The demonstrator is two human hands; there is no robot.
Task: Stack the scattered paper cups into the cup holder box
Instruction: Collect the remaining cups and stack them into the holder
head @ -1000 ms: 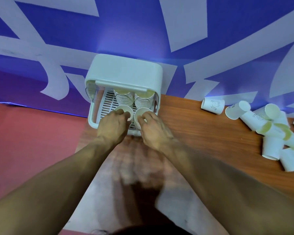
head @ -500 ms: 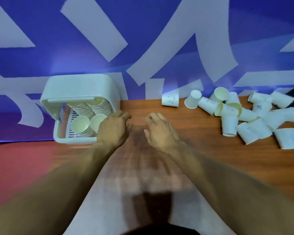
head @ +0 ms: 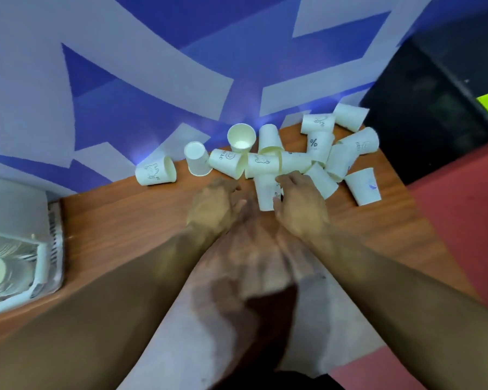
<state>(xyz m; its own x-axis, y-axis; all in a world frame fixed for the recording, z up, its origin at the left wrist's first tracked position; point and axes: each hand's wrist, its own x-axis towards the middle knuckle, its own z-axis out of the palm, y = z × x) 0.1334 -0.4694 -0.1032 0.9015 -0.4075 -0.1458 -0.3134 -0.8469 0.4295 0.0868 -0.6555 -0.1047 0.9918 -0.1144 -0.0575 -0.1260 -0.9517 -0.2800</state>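
Paper cup (head: 266,192) upside down, touching right hand (head: 300,205), left hand (head: 214,205) just beside

Single head-worn wide-angle view, facing forward and down, close over table (head: 119,220).

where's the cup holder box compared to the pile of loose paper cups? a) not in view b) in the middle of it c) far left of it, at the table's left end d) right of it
C: the cup holder box sits at the left end of the table, at the picture's left edge, while the loose paper cups lie well to its right, by the wall.
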